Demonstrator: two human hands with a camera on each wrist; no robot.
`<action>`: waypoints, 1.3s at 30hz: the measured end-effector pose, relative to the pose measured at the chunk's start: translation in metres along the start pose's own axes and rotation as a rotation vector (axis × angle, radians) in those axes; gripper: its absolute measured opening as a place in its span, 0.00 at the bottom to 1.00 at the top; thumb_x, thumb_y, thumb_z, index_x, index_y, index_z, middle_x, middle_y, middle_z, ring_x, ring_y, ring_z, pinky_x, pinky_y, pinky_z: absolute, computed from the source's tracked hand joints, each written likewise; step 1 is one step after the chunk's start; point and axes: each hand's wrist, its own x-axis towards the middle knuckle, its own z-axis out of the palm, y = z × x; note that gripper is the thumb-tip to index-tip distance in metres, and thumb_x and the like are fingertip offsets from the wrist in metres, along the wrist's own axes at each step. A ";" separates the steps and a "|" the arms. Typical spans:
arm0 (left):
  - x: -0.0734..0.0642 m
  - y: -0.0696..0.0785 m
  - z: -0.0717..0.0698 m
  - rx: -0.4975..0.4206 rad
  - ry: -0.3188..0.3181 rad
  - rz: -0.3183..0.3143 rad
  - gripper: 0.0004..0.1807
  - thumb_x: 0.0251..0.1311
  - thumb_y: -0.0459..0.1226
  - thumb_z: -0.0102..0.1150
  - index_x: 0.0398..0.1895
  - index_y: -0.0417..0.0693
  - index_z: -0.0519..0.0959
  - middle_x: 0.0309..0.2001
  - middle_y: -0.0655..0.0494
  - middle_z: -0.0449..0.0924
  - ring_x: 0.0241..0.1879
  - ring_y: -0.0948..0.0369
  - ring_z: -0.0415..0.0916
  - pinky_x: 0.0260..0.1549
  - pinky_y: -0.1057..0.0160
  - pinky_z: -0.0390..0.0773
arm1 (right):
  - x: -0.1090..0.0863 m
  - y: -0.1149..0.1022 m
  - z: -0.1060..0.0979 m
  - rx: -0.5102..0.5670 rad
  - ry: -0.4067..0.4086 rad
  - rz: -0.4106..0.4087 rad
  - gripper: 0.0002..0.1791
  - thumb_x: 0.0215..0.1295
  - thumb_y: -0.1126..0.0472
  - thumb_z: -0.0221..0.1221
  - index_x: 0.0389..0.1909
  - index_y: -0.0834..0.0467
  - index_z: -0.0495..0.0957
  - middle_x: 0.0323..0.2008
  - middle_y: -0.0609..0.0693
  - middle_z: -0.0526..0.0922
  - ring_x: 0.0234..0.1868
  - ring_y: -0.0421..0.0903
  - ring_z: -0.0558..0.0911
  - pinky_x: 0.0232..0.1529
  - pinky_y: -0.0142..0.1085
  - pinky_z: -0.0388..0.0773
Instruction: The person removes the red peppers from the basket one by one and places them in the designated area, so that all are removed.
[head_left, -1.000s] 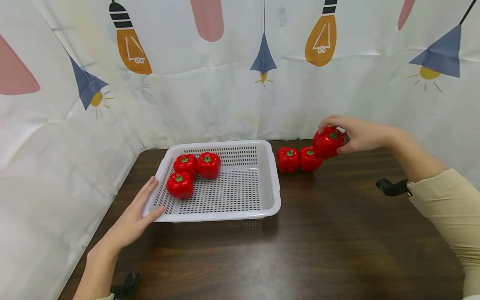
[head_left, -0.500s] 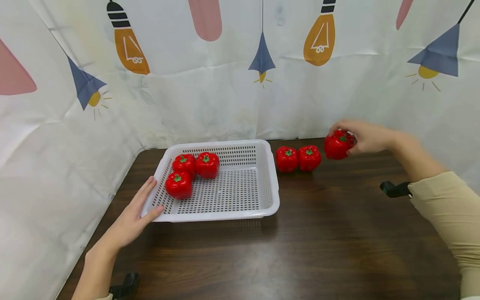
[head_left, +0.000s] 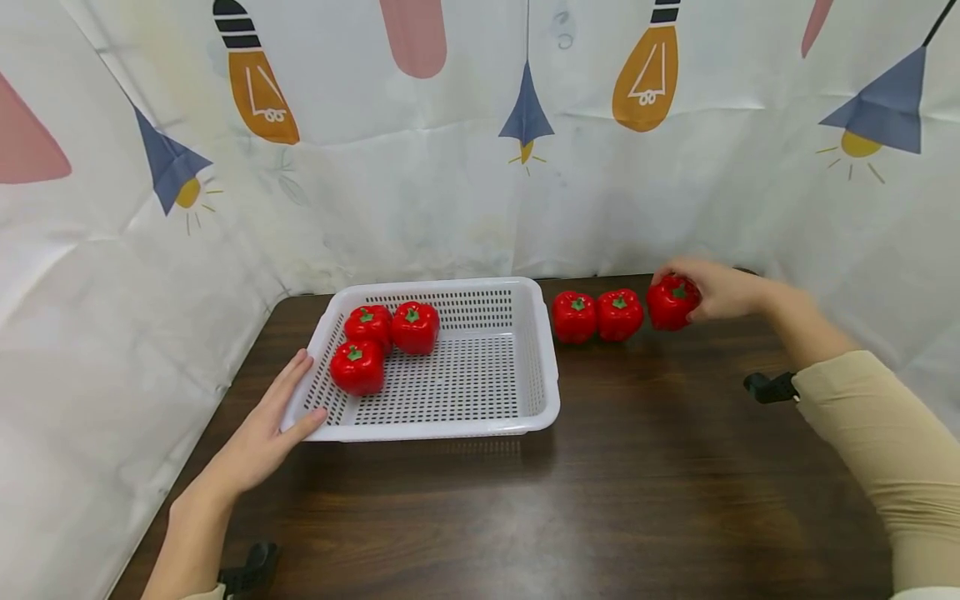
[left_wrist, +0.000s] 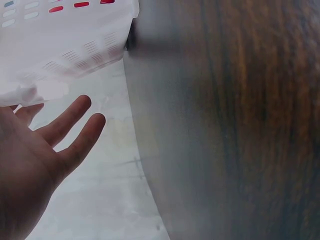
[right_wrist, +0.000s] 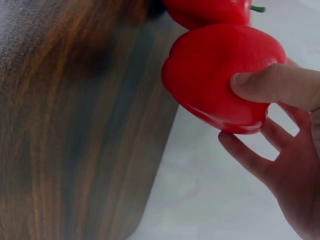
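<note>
My right hand (head_left: 716,289) grips a shiny red bell pepper (head_left: 670,303) at the back edge of the table. In the right wrist view the thumb lies across the pepper's side, with the other fingers round its far side. Two more red bell peppers (head_left: 619,316) sit side by side just left of it. A white perforated plastic basket (head_left: 442,430) holds three red bell peppers (head_left: 357,367) in its left half. My left hand (head_left: 258,442) rests at the basket's front left corner, fingers straight along the left side and thumb on the rim.
A dark wood-grain table (head_left: 637,475) lies under everything. White curtain (head_left: 420,208) with printed lamps and bulbs stands right behind its back edge and along the left. A black wrist strap piece (head_left: 771,387) juts from the right sleeve.
The right hand has carried its pepper rightward from over the two-pepper row, then down level with them. The left hand and basket have stayed put.
</note>
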 end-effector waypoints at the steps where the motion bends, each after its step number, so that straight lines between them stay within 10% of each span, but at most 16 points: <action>1: 0.000 0.000 0.000 0.000 0.000 0.001 0.47 0.67 0.44 0.64 0.84 0.53 0.50 0.83 0.48 0.41 0.73 0.36 0.54 0.60 0.33 0.67 | 0.001 0.001 0.001 0.006 -0.005 0.009 0.37 0.47 0.82 0.69 0.61 0.62 0.72 0.60 0.58 0.74 0.60 0.61 0.73 0.47 0.49 0.80; 6: 0.001 -0.002 0.001 0.008 -0.007 -0.004 0.47 0.68 0.45 0.64 0.84 0.54 0.49 0.83 0.50 0.41 0.73 0.38 0.54 0.64 0.46 0.67 | 0.004 0.007 0.008 0.012 -0.023 0.073 0.38 0.50 0.80 0.68 0.64 0.61 0.69 0.64 0.60 0.71 0.64 0.63 0.71 0.52 0.54 0.78; 14: 0.002 -0.004 0.002 -0.020 -0.007 0.002 0.48 0.67 0.44 0.64 0.84 0.52 0.49 0.83 0.49 0.40 0.75 0.37 0.51 0.59 0.27 0.62 | 0.007 0.011 0.014 0.011 -0.054 0.109 0.39 0.53 0.79 0.67 0.67 0.63 0.66 0.66 0.62 0.69 0.66 0.66 0.68 0.59 0.61 0.71; 39: 0.001 -0.001 0.000 -0.034 -0.005 0.009 0.47 0.67 0.44 0.64 0.84 0.51 0.49 0.83 0.49 0.40 0.76 0.37 0.48 0.59 0.26 0.60 | 0.010 0.006 0.007 0.042 -0.044 0.167 0.44 0.60 0.69 0.72 0.75 0.57 0.61 0.72 0.68 0.62 0.65 0.66 0.70 0.49 0.54 0.77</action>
